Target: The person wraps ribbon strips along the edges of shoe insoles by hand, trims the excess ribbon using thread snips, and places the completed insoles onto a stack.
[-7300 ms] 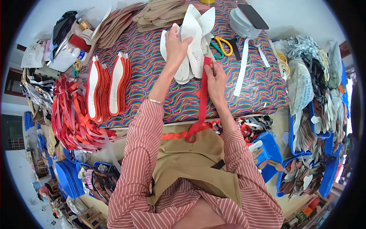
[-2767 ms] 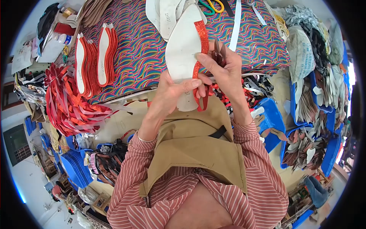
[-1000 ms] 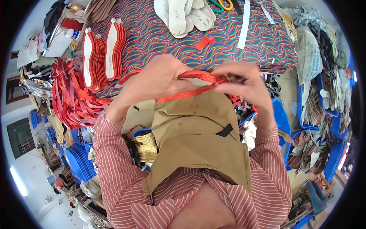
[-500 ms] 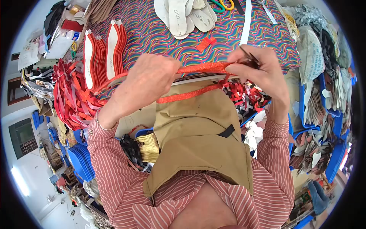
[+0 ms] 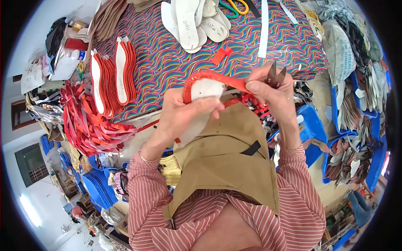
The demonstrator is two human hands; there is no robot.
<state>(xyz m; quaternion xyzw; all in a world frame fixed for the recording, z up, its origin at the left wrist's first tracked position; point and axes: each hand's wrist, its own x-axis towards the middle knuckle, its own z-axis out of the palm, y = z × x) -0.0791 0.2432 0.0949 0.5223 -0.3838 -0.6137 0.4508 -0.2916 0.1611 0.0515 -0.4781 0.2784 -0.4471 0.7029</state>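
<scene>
My left hand [image 5: 180, 111] is closed on a white insole [image 5: 205, 89], thumb pressed flat across its face. A shiny red strip [image 5: 228, 80] curves around the top end of the insole and runs across to the right. Its right part is pinched between thumb and fingers of my right hand [image 5: 270, 88]. Dark pointed snips [image 5: 276, 76] are also tucked in that hand, blades sticking up and slightly apart; their handles are hidden. Another stretch of red strip hangs behind the insole, above the brown apron [image 5: 222, 163].
Red-edged insoles [image 5: 100, 83] stand in two stacks on the patterned tablecloth [image 5: 159, 62]. Plain white insoles [image 5: 188, 25], red scraps [image 5: 220, 55], a white strip [image 5: 263, 29] and green-and-yellow-handled scissors [image 5: 238, 7] lie farther back. Red ribbons [image 5: 92, 121] hang at left; a blue bin [image 5: 312, 129] is at right.
The strip was stretched nearly straight between my hands; now it bends around the insole's end. My left hand has turned and moved right, bringing the insole into view. The camera view has shifted slightly.
</scene>
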